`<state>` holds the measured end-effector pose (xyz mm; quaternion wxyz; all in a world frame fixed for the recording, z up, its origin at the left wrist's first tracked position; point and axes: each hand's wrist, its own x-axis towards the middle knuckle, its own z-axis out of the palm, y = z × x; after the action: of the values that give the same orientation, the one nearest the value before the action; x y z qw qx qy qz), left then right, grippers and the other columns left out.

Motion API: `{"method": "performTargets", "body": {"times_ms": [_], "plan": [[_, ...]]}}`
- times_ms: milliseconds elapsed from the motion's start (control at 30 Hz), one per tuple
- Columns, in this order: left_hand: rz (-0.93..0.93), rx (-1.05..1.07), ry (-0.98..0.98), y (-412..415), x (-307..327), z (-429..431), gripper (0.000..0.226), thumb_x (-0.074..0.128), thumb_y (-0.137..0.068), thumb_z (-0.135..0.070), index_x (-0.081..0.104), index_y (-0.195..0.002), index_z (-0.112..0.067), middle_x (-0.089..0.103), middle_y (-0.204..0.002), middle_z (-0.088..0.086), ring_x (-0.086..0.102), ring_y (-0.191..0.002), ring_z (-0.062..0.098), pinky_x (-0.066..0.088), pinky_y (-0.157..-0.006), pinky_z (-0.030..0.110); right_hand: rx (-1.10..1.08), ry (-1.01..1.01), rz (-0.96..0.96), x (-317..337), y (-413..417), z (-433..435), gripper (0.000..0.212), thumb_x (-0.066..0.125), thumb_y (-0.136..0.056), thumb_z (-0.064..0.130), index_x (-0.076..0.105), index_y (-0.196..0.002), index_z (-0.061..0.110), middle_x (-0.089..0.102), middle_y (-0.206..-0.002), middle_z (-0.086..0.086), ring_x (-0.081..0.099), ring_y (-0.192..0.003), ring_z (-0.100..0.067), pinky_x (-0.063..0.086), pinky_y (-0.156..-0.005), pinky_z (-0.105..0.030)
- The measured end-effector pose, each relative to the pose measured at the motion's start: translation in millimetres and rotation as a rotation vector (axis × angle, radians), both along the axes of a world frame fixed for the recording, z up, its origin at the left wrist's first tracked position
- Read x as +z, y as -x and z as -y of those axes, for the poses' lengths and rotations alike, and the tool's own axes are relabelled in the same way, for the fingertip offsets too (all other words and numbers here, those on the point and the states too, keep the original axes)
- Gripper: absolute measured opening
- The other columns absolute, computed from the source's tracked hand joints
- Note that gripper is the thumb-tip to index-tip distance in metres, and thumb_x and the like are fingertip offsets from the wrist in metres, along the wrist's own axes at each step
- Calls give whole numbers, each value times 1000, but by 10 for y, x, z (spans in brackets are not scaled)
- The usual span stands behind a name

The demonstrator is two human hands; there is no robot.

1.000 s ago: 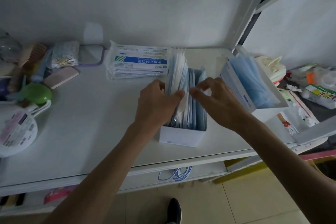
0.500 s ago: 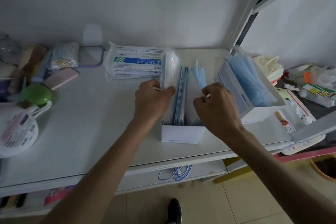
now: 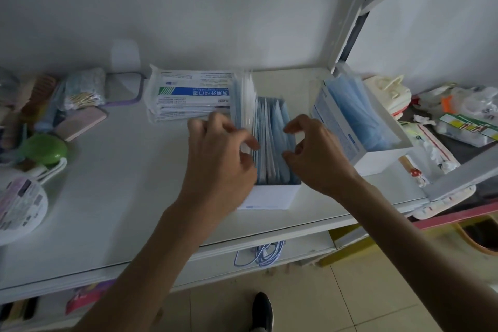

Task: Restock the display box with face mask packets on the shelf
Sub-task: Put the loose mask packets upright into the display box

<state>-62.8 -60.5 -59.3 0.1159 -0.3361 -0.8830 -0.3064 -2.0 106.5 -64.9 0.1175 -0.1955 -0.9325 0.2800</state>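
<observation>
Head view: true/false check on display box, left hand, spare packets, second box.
1. The display box holds packets standing on edge. True.
2. The left hand is off the packets. False: it grips a bundle at the box's left side.
3. A spare stack lies flat on the shelf, behind and left of the box. True.
4. The tilted box at right is closed. False: it is open, with blue masks showing.
</observation>
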Motion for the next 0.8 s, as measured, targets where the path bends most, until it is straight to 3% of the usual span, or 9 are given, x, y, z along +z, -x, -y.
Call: {"method": "performTargets", "body": {"times_ms": [100, 167, 267, 333, 400, 500, 567, 667, 800], "plan": [[63, 54, 99, -168, -82, -39, 34, 59, -87, -47, 71, -106, -22, 45, -106, 0, 22, -99, 14, 30, -91, 28, 56, -37, -2, 30, 15, -40, 42, 73, -80, 8, 59, -113, 29, 52, -128, -1, 60, -79, -8, 47, -78, -21], [87, 130, 91, -198, -183, -71, 45, 63, -80, -60, 71, -102, -22, 46, -108, 2, 25, -103, 16, 31, -90, 28, 82, -104, 67, 28, 18, -74, 35, 69, -84, 13, 63, -115, 29, 45, -130, -1, 54, -93, -10, 38, -86, -21], [134, 206, -50, -205, -327, -89, 38, 75, -72, -51, 69, -95, -21, 43, -116, 7, 30, -113, 23, 43, -91, 36, 106, -201, 163, 40, 21, -111, 26, 61, -91, 31, 64, -117, 25, 36, -134, -1, 35, -123, -19, 19, -96, -23], [198, 235, -119, -238, -371, -96, 34, 77, -73, -42, 68, -99, -21, 37, -125, 9, 28, -122, 25, 46, -84, 35, 123, -215, 165, 30, 45, -129, 30, 60, -89, 45, 66, -111, 26, 35, -135, 0, 31, -126, -19, 18, -97, -26], [307, 238, -170, -296, -364, -110, 42, 74, -76, -50, 63, -106, -24, 35, -131, 4, 28, -127, 20, 47, -73, 28, 127, -216, 164, 7, 71, -120, 38, 63, -83, 53, 65, -109, 26, 34, -135, 1, 31, -125, -18, 20, -97, -25], [378, 209, -249, -346, -344, -116, 47, 72, -78, -54, 56, -113, -26, 43, -124, -6, 49, -111, 7, 55, -70, 19, 145, -191, 162, -20, 90, -93, 48, 68, -77, 56, 62, -113, 24, 32, -135, 1, 30, -125, -15, 23, -97, -22], [404, 185, -310, -358, -345, -96, 36, 72, -84, -36, 58, -114, -23, 49, -117, -8, 56, -93, -4, 49, -67, 5, 144, -154, 137, -48, 96, -108, 43, 68, -78, 55, 63, -108, 24, 34, -132, 2, 30, -121, -12, 25, -97, -22], [456, 201, -374, -330, -376, -46, 27, 68, -88, -24, 64, -115, -25, 56, -112, -11, 50, -92, -19, 38, -72, -4, 82, -103, 55, -86, 144, -155, 31, 56, -86, 57, 64, -85, 27, 47, -116, 2, 38, -109, -9, 32, -93, -27], [571, 213, -457, -309, -402, -51, 23, 67, -90, -23, 68, -113, -27, 56, -105, -18, 52, -91, -18, 36, -71, -6, 32, 24, 69, -90, 290, -149, 56, 53, -89, 56, 68, -77, 3, 64, -71, -11, 49, -62, -5, 35, -68, -21]]}}
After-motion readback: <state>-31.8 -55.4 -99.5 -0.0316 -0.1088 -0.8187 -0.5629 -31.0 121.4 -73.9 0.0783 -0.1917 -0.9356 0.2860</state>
